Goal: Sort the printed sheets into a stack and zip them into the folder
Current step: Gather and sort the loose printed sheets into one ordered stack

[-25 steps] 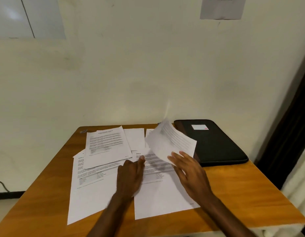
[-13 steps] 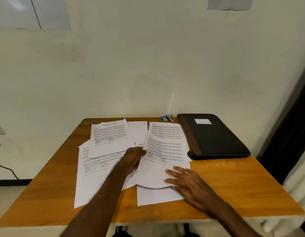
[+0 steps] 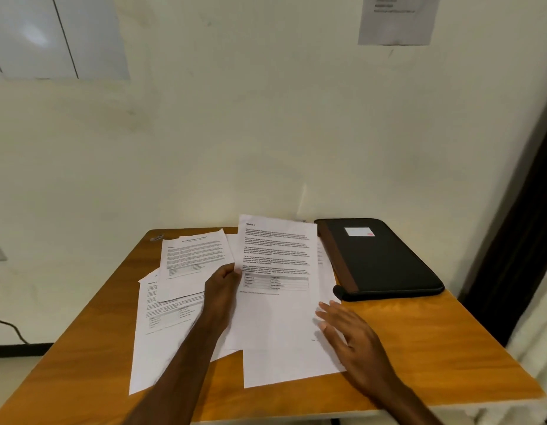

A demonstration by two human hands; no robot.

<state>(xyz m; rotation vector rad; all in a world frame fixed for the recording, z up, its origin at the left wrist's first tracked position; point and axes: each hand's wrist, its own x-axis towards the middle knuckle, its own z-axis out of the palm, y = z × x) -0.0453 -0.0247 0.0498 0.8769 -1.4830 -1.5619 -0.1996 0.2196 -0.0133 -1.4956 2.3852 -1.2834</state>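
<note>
white sheets (image 3: 278, 302) w/ blk print, blk folder (image 3: 385, 265) w/ brown spine, orange-brown table (image 3: 434, 348)

You have white printed sheets (image 3: 186, 271) spread overlapping across the wooden table, one sheet (image 3: 278, 265) lifted at its left edge above the middle pile, and the black folder (image 3: 385, 262) lying flat, apparently zipped shut, at the right.

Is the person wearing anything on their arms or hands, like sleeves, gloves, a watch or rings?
No. Both forearms are bare as far as the picture shows, with no sleeve in view. The left hand and the right hand have no gloves, and no watch, bracelet or ring shows on the parts that can be seen. Nothing is written or marked on them either.
</note>
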